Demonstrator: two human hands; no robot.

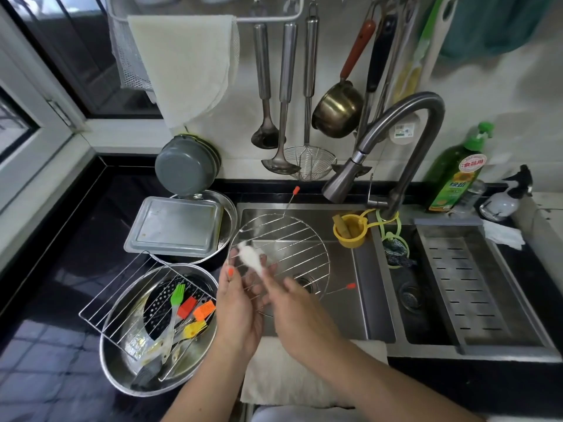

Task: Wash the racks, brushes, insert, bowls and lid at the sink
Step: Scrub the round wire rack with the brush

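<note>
Over the sink my left hand grips the near-left rim of a round wire rack with orange-tipped handles. My right hand, blurred, holds a white cloth against the rack's wires. On the counter at left a steel bowl holds a perforated insert and several silicone brushes. A rectangular wire rack lies across that bowl. Behind it a grey rectangular lid rests on another steel bowl.
The faucet arches over the sink's back right. A yellow cup hangs on the sink divider. A grey drain tray fills the right basin. A green soap bottle stands behind. Utensils hang on the wall.
</note>
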